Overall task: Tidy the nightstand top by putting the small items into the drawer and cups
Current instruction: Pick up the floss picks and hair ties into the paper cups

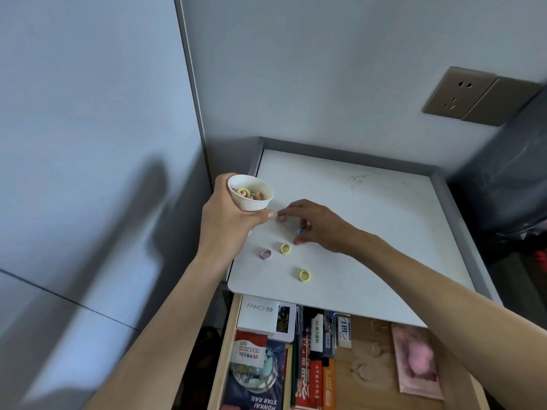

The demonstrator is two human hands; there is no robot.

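At centre frame, left hand [228,223] grips a thin paper cup [251,199] at the nightstand top [370,232] left edge, right hand [316,224] arches over loose hair ties [285,248] lying there, pinch unclear; ties seem light, soft, springy, so nip one band's edge, squeezing the cup gently.

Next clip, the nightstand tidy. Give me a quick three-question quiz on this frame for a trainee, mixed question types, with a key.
1. True or false: the drawer is closed.
2. The left hand grips: A) a white paper cup; B) a phone; C) a pen.
3. How many yellow hair ties lie loose on the nightstand top?
Key: 1 false, it stands open; 2 A; 3 two.
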